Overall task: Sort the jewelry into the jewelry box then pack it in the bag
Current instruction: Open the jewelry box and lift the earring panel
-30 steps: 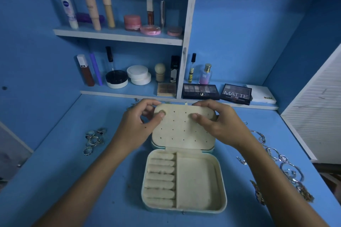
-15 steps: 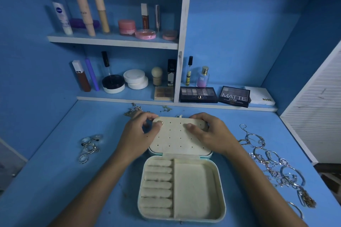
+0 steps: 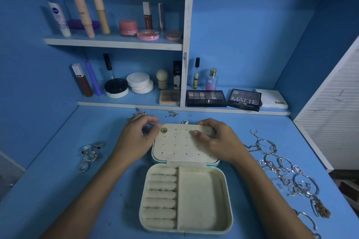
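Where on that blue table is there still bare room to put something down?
Bare table lies between the rings and the jewelry box, and near the front left corner. The right side is crowded with chains and bangles; small pieces litter the back edge.

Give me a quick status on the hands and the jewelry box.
Left hand at the open lid's corner by an earring set there; right hand grips the lid's top edge. Jewelry box open, trays bare. Rings and chains unsorted on the table.
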`<state>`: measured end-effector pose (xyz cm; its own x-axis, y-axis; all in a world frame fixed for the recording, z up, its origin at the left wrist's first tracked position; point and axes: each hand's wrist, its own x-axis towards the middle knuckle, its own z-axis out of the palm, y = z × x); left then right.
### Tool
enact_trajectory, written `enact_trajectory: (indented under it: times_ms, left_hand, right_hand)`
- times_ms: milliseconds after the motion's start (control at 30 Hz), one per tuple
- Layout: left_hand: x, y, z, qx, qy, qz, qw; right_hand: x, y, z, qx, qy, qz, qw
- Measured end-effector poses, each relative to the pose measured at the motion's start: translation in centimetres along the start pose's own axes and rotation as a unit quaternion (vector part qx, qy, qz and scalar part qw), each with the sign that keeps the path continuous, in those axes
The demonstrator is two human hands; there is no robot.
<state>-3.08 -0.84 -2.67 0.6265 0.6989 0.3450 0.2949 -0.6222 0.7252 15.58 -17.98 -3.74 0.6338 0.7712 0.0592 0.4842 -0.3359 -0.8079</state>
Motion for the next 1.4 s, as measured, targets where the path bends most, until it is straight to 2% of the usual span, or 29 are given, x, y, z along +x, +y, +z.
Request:
enact_trajectory:
  times_ms: [133, 267, 367, 533, 900, 1133, 1400]
  left_hand:
    - [1.3, -1.0, -1.3, 0.058, 0.05, 0.016, 0.997]
    - [2.5, -2.7, -2.5, 0.127, 0.07, 0.018, 0.989]
    - [3.1, -3.8, -3.0, 0.167, 0.057, -0.003, 0.984]
    - [3.5, -4.8, -3.2, 0.193, 0.037, -0.029, 0.98]
    - [3.7, -4.4, -3.3, 0.203, 0.046, 0.0, 0.978]
    - [3.4, -2.0, -3.0, 0.171, 0.082, 0.021, 0.982]
    - [2.4, 0.4, -2.0, 0.029, 0.079, 0.0, 0.996]
  right_hand:
    - [-0.3, -0.3, -0.1, -0.002, 0.001, 0.0, 1.0]
    - [-0.5, -0.7, -0.2, -0.007, 0.003, -0.004, 1.0]
    - [-0.5, -0.7, -0.2, -0.004, 0.001, -0.005, 1.0]
    - [-0.6, -0.7, -0.2, -0.009, 0.002, -0.008, 1.0]
    - [-0.6, -0.8, -0.3, -0.009, -0.001, -0.003, 1.0]
    - [-0.6, -0.6, -0.2, -0.005, -0.004, 0.001, 1.0]
    - [-0.6, -0.6, -0.2, -0.004, -0.003, -0.001, 1.0]
